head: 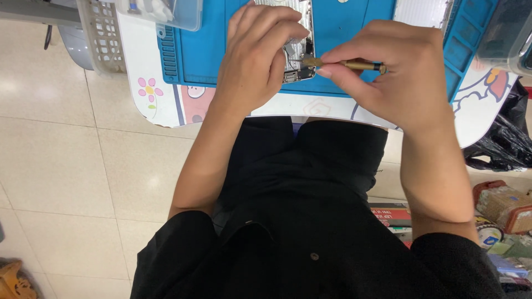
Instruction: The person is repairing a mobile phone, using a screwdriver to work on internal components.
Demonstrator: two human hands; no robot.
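An opened phone (296, 61) with its inner parts showing lies on a blue work mat (338, 33). My left hand (257, 55) rests over the phone and pins its lower end with the fingers. My right hand (396, 69) pinches a slim gold-coloured screwdriver (354, 65), held almost level. Its tip meets the phone's lower inner parts near my left fingertips. Most of the phone is hidden under my left hand.
The mat lies on a small white table (160, 105) with cartoon prints. A white plastic basket (102, 36) and a clear box (177, 14) stand at the far left, another clear box (507, 33) at the right. A black bag (501, 141) and packages (504, 207) lie on the tiled floor.
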